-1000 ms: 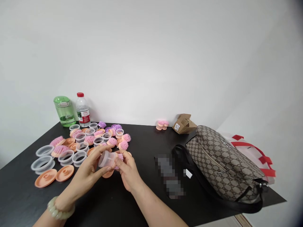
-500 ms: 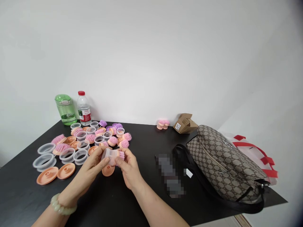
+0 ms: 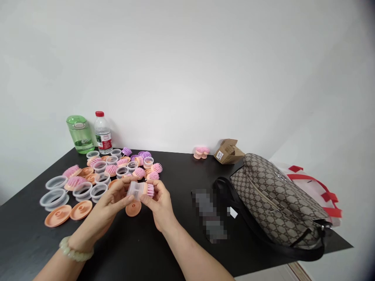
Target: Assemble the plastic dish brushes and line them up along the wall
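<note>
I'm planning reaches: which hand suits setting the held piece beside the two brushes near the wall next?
Probably the right hand: it grips the held piece at its bristled end, nearer the two brushes than the left hand.

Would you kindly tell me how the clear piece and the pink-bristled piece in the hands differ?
The clear piece is see-through; the pink-bristled piece is opaque. The clear piece sits nearer the left hand, the pink-bristled piece nearer the right hand. Both are held sideways, end to end.
</note>
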Demonstrator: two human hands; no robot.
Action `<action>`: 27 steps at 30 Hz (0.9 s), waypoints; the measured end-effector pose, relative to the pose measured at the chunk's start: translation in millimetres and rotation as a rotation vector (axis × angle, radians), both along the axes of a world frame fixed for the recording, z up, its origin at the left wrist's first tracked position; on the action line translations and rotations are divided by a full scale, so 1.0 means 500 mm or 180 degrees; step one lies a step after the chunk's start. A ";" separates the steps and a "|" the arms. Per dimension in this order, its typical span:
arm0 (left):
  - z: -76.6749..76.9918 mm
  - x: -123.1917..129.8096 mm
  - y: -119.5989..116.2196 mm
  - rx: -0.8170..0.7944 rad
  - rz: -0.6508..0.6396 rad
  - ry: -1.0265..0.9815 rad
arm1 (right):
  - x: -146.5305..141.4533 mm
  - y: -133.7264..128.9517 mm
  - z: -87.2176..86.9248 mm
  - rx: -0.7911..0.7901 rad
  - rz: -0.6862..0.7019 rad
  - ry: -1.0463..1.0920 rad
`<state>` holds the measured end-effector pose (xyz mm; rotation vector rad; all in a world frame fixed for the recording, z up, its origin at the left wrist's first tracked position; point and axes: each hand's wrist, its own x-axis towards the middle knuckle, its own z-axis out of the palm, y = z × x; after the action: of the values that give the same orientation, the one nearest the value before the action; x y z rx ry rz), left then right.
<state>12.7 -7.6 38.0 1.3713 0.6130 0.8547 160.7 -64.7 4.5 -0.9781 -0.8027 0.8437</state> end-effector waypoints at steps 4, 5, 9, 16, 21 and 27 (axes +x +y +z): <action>0.008 -0.001 0.002 0.0084 -0.0021 -0.0228 | 0.000 0.000 0.000 0.0002 -0.0030 -0.0021; 0.006 -0.001 0.002 0.0026 0.0087 -0.0159 | -0.001 -0.001 0.000 -0.0014 -0.0027 -0.0040; 0.001 0.001 0.003 -0.0170 0.0121 0.0159 | -0.001 -0.003 0.005 -0.0048 -0.0016 -0.0076; -0.001 -0.002 0.009 -0.0024 0.0234 0.0089 | 0.000 -0.006 0.010 -0.0078 -0.0033 -0.0088; 0.002 -0.002 0.011 0.0018 -0.0008 0.0160 | 0.001 -0.007 0.011 -0.0086 -0.0060 -0.0142; 0.008 -0.001 0.011 0.0082 0.0324 -0.0029 | 0.000 -0.006 0.009 -0.0065 -0.0085 -0.0181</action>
<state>12.4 -2.0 42.3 1.3678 0.6714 0.9527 160.5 -67.8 9.0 -1.0326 -0.8293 0.8053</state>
